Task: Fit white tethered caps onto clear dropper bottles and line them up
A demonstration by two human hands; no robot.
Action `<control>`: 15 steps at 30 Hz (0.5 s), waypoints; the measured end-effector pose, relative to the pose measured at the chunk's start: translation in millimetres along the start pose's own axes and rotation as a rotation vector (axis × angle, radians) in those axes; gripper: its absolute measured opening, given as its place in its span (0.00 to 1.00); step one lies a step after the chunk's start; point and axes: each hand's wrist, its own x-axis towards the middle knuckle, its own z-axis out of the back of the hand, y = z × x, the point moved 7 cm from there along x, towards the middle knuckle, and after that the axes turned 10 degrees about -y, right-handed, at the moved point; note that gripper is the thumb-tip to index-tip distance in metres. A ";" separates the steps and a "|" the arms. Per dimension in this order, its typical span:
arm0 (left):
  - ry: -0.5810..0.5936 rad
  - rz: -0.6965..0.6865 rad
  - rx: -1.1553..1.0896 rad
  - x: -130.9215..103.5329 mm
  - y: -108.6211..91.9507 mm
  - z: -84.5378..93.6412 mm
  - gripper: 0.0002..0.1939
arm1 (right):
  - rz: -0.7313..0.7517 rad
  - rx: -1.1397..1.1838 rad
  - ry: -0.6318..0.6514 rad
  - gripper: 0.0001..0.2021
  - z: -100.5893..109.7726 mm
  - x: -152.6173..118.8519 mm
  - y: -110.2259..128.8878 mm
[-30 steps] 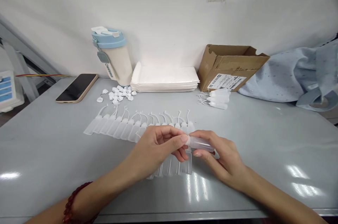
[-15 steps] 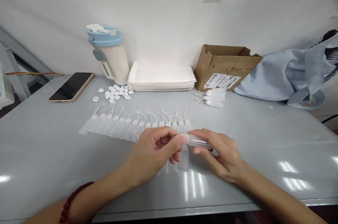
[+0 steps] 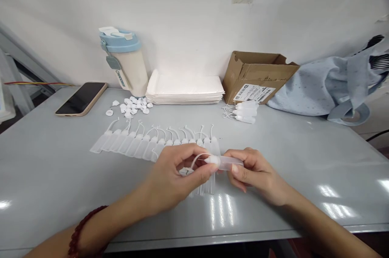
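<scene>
Both hands hold one small translucent bottle [image 3: 226,163], which lies sideways with its white tip to the left. My left hand [image 3: 179,173] pinches its neck between thumb and fingers, and a thin white strap curves up beside the tip. My right hand [image 3: 258,173] grips the body at the right end with thumb and fingers. Behind and left of the hands lies a row of similar bottles [image 3: 130,143], side by side, their straps pointing away. More clear bottles [image 3: 209,185] show under and beside my left hand, partly hidden by it.
At the back stand a cream tumbler [image 3: 130,67], a stack of white envelopes [image 3: 185,90] and an open cardboard box [image 3: 261,77]. Small white caps [image 3: 133,106] lie near a phone [image 3: 81,99]. A few bottles [image 3: 246,111] lie before the box; a blue cloth bag [image 3: 316,84] is right.
My right hand's thumb has come up onto the bottle's body, its fingers now closed around it. The bottle's white tip and strap have come into view at my left hand.
</scene>
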 end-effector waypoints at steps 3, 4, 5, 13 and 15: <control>0.070 0.218 -0.116 2.0 11.6 -3.0 0.08 | 0.258 -0.273 -0.142 0.08 1.9 -0.5 16.0; 0.075 0.248 -0.133 2.6 13.3 -3.1 0.09 | 0.353 -0.358 -0.172 0.06 0.8 -2.0 20.8; 0.070 0.261 -0.142 3.2 14.0 -2.6 0.09 | 0.434 -0.430 -0.193 0.06 -0.7 -3.7 23.8; 0.146 0.280 -0.110 1.3 14.7 -5.3 0.16 | 0.703 -0.722 -0.357 0.10 -0.4 -13.8 24.2; 0.139 0.248 -0.085 1.1 12.3 -4.7 0.16 | 0.687 -0.711 -0.344 0.09 -0.9 -13.2 25.1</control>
